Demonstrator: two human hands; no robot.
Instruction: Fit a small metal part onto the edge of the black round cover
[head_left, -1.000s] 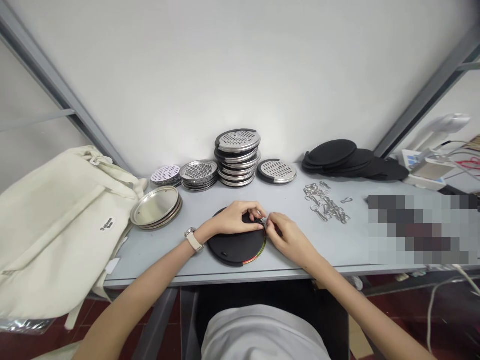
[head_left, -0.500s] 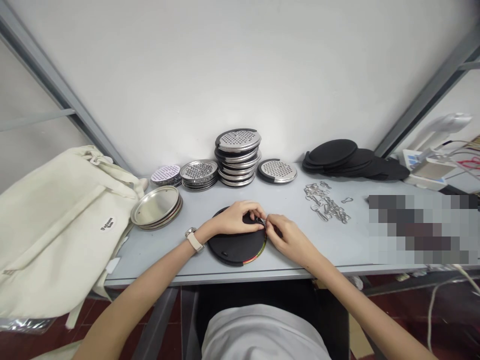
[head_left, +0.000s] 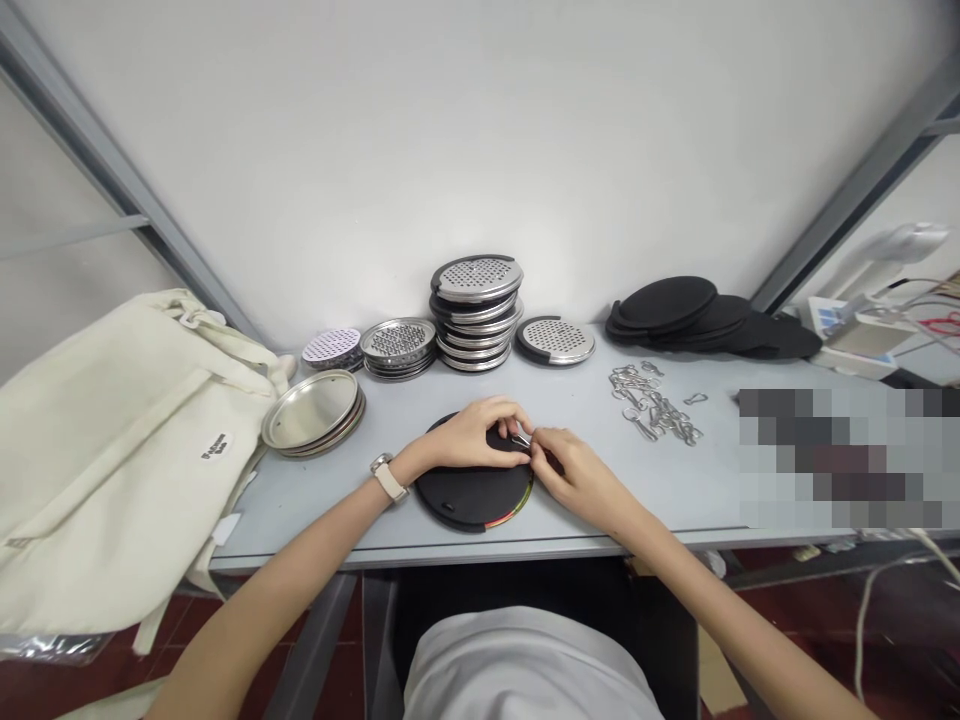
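A round black pouch lies flat at the table's front edge, a red, yellow and green rim showing along its lower right side. My left hand rests over its upper part, thumb and curled fingers gripping near the right edge. A small silver snap hook shows between my two hands at that edge. My right hand is closed, its thumb and fingertips pinching the hook's outer end. The fingertips partly cover the spot where hook and pouch meet.
Behind stand a tall stack of grater discs, a lower grater stack and plain metal lids. Loose snap hooks lie to the right, below black pouches. A cream bag sits at left.
More of the silver hook shows between my fingers, and my right fingertips have shifted slightly at the pouch edge. The pouch stays in place.
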